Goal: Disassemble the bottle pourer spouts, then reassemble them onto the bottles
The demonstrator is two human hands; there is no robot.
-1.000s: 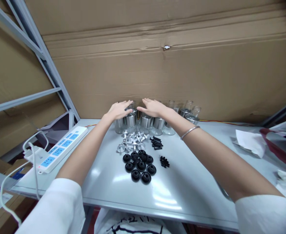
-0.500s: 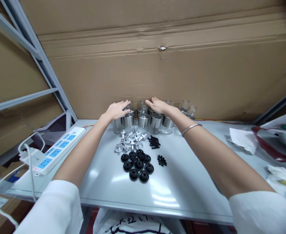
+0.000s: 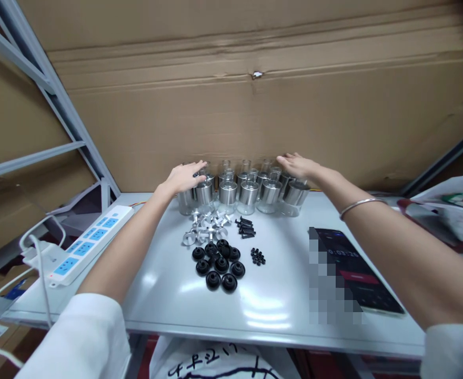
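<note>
Several glass bottles with metal bands (image 3: 248, 193) stand in rows at the back of the table. Over the left end of the rows lies my left hand (image 3: 186, 178), fingers stretched out above the bottle tops. My right hand (image 3: 300, 166) is spread over the bottles at the right end; whether either palm touches glass I cannot tell. In front of the bottles lie silvery metal parts (image 3: 207, 227) in a heap, black screw-like pieces (image 3: 246, 228), round black caps (image 3: 221, 264) and small black nuts or rings (image 3: 258, 257).
A phone (image 3: 358, 271) showing a timer lies under my right forearm, partly pixelated. A white power strip (image 3: 91, 245) with cables runs along the table's left side. Cardboard (image 3: 231, 116) rises behind the bottles. A plastic bag (image 3: 458, 202) sits at the right edge.
My right hand has moved right, from the middle bottles to the right end, uncovering bottles and the phone. My left hand stays over the left bottles. The view has shifted slightly.
</note>
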